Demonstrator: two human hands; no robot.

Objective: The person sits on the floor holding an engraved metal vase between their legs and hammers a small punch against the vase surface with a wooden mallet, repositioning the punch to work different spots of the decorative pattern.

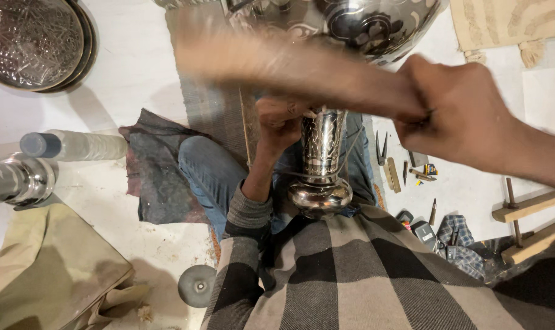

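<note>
A shiny engraved metal vase (321,162) stands upright between my knees, its round base near my lap. My left hand (280,122) grips the vase's upper part from the left. My right hand (458,113) is closed on the end of a wooden mallet or stick (289,67), which is blurred with motion and stretches leftward above the vase's top. A large engraved metal bowl (375,24) sits just beyond the vase.
Engraved metal trays (36,43) lie at the top left. A plastic bottle (75,145) and a metal piece (14,180) are on the left. Small tools (406,171) and wooden blocks (528,208) lie on the floor at the right. A round disc (196,285) rests near my left knee.
</note>
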